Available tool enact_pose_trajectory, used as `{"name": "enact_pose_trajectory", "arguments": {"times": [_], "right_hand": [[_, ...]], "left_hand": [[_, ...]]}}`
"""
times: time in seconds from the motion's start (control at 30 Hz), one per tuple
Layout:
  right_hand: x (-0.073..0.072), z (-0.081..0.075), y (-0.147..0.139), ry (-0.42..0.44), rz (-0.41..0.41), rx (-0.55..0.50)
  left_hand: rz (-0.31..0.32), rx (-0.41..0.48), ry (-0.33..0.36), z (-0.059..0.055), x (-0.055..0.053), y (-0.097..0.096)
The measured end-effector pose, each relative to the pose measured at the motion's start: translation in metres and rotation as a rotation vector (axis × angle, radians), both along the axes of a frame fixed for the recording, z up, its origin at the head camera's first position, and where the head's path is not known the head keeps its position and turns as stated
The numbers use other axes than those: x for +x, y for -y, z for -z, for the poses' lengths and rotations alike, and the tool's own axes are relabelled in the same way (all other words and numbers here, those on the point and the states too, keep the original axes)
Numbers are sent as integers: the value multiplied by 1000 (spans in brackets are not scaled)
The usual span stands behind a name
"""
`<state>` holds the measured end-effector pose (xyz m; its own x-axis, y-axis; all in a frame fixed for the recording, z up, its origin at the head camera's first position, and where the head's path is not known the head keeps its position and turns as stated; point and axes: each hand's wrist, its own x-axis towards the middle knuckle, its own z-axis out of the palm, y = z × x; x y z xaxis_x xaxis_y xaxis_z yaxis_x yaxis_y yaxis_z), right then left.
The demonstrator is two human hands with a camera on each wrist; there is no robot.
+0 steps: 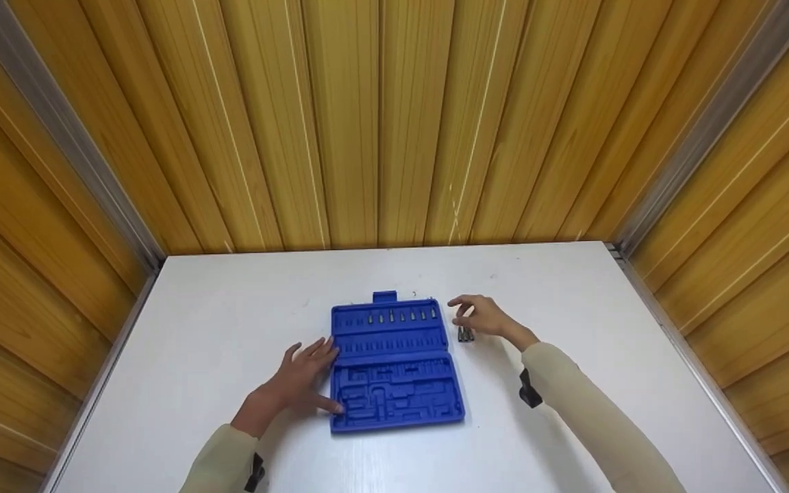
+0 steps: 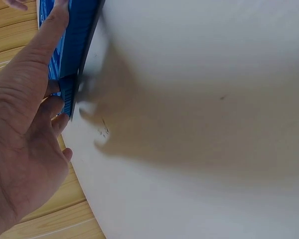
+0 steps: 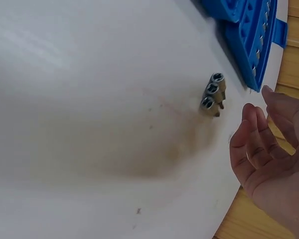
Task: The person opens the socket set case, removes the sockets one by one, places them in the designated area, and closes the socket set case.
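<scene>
An open blue plastic tool case point(image 1: 394, 356) lies flat on the white table, its upper row holding several small metal bits point(image 1: 402, 316). My left hand point(image 1: 298, 376) rests against the case's left edge, fingers spread and thumb on the lower left rim. Beside the case's right edge, three small metal sockets point(image 3: 213, 93) are grouped closely together on the table. Just above and beyond these sockets is my right hand point(image 1: 487, 316), fingers loosely bent and apart from thumb. Nothing shows between its fingers in the right wrist view.
The case's lower half has moulded recesses, and a latch tab point(image 1: 385, 296) sticks out at its far side. White tabletop point(image 1: 230, 308) surrounds the case. Yellow wood-look panels point(image 1: 381, 137) rise behind the table and at both sides.
</scene>
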<state>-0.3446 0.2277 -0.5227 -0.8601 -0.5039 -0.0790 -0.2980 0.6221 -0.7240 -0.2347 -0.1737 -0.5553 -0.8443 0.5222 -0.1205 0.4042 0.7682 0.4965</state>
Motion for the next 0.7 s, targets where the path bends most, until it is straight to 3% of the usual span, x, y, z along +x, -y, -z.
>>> {"name": "enact_pose_trajectory", "arguments": {"times": [0.2,0.33,0.43,0.5,0.6,0.7], "right_hand": [[-8,1,52,24,-56,-2],[-9,12,93,60,-57,-19],[-6,24,120,28,-61,-27],[-4,32,134,-30,-30,-8],[-2,40,148,-116,83,40],[-3,43,157,-145,208,86]], "left_hand": [[0,16,-14,1,2,1],[1,23,-31,4,4,1],[-1,25,-30,5,6,0],[-3,33,-21,5,7,0],[-5,35,-17,4,6,0],[-3,27,-24,4,2,0]]}}
